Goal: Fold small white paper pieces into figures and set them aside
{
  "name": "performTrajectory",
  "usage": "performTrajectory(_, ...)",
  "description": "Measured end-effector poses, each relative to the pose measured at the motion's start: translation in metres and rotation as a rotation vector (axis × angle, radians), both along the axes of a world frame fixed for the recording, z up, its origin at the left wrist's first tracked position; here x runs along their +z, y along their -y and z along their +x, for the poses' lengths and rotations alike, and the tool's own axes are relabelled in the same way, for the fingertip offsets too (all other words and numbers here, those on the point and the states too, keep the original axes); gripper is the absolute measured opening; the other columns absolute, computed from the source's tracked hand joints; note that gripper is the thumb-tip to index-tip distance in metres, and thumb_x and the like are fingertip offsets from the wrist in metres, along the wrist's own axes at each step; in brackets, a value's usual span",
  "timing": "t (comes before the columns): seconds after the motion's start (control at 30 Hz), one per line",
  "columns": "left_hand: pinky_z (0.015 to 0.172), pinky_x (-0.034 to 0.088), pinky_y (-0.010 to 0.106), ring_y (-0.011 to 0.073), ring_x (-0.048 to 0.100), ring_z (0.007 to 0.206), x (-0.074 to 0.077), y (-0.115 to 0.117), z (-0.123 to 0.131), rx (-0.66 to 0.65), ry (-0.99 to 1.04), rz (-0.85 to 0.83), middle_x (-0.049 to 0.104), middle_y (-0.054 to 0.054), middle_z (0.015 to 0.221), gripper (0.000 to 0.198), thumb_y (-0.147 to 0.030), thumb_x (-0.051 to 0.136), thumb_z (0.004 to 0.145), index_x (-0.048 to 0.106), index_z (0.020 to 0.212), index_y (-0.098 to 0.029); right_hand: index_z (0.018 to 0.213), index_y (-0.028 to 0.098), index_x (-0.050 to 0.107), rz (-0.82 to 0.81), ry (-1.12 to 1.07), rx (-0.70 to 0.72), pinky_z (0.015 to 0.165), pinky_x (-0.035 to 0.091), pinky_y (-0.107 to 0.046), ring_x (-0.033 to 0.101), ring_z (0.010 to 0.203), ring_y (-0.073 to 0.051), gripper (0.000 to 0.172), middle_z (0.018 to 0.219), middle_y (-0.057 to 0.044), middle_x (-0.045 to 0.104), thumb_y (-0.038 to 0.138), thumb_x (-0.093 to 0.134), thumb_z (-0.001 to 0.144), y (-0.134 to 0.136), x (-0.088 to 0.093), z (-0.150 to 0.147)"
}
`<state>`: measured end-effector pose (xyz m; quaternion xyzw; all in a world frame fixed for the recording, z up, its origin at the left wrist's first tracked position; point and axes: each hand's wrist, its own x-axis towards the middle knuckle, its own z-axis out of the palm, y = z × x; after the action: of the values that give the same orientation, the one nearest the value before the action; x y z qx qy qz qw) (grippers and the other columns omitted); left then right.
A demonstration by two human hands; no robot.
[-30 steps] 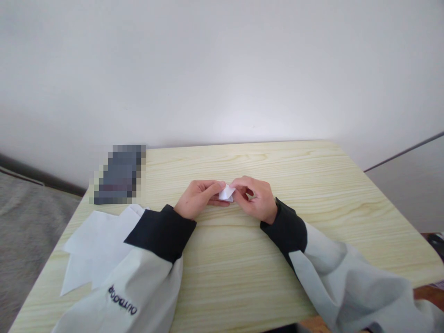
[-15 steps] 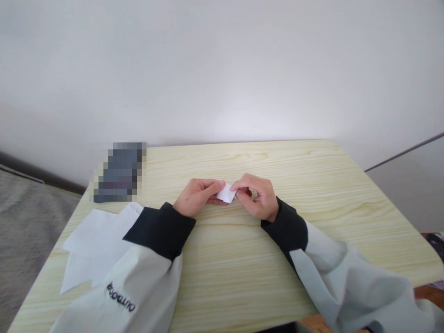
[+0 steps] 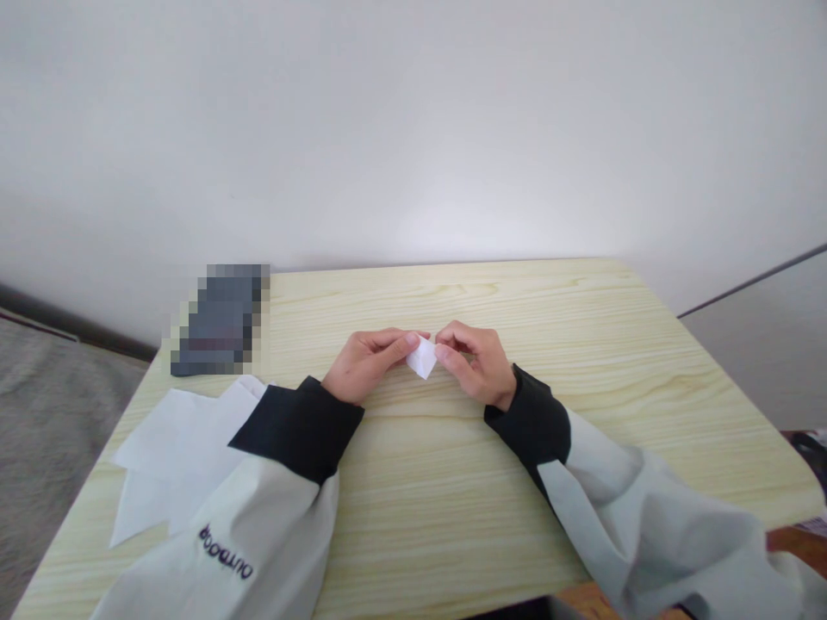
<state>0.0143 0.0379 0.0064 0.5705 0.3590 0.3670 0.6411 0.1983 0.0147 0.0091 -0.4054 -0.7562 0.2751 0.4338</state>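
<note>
The left hand (image 3: 371, 363) pinches one small folded white paper (image 3: 422, 356) between thumb and fingers, over the middle of one pale wooden table (image 3: 439, 499). The right hand (image 3: 475, 363) curls its fingers at the paper's right edge; whether they grip, I can't tell. Two black-cuffed sleeves (image 3: 297, 430) follow, then at least two white sheets (image 3: 174, 439), and one blurred dark object (image 3: 223, 319) beyond.
</note>
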Motion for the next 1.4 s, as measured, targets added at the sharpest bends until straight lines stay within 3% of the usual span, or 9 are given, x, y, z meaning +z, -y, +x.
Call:
performTrajectory(0.23, 0.078, 0.049, 0.031, 0.0195, 0.064, 0.081, 0.0, 0.0, 0.001, 0.095, -0.002, -0.019, 0.072, 0.009, 0.094, 0.028, -0.035, 0.069, 0.072, 0.073, 0.09, -0.014, 0.076, 0.015, 0.06, -0.024, 0.063, -0.023, 0.048, 0.032, -0.02, 0.04, 0.046, -0.006, 0.02, 0.055, 0.003, 0.052, 0.031, 0.052, 0.084, 0.0, -0.004, -0.001)
performTrajectory(0.63, 0.074, 0.048, 0.029, 0.0161, 0.062, 0.075, 0.001, 0.002, 0.003, 0.066, 0.09, -0.114, 0.072, 0.006, 0.083, 0.02, -0.03, 0.07, 0.072, 0.074, 0.083, -0.014, 0.067, 0.014, 0.058, -0.069, 0.04, -0.001, 0.045, 0.03, -0.018, 0.038, 0.044, -0.005, 0.023, 0.052, 0.003, 0.049, 0.03, 0.052, 0.083, -0.002, -0.004, 0.0)
performTrajectory(1.0, 0.071, 0.051, 0.026, 0.0144, 0.063, 0.073, 0.005, 0.003, 0.004, 0.105, -0.036, -0.008, 0.072, 0.005, 0.08, 0.024, -0.035, 0.069, 0.072, 0.072, 0.082, -0.013, 0.065, 0.014, 0.059, -0.092, 0.02, 0.01, 0.047, 0.032, -0.02, 0.041, 0.048, -0.006, 0.026, 0.055, 0.001, 0.053, 0.031, 0.052, 0.084, -0.002, -0.001, 0.0)
performTrajectory(1.2, 0.068, 0.056, 0.027, 0.0164, 0.067, 0.071, 0.012, 0.005, 0.007, 0.068, -0.025, -0.15, 0.073, 0.005, 0.08, 0.034, -0.034, 0.077, 0.063, 0.07, 0.089, -0.012, 0.066, 0.015, 0.057, -0.107, -0.05, -0.016, 0.046, 0.03, -0.021, 0.038, 0.047, -0.006, 0.027, 0.053, 0.003, 0.049, 0.032, 0.051, 0.086, -0.004, -0.002, 0.0)
performTrajectory(1.4, 0.067, 0.058, 0.028, 0.0154, 0.067, 0.064, 0.013, 0.006, 0.005, 0.094, -0.07, -0.2, 0.073, 0.005, 0.073, 0.032, -0.033, 0.079, 0.059, 0.07, 0.082, -0.011, 0.061, 0.015, 0.055, -0.095, 0.007, -0.016, 0.048, 0.03, -0.021, 0.039, 0.049, -0.007, 0.029, 0.053, 0.003, 0.047, 0.03, 0.05, 0.086, -0.004, -0.001, 0.002)
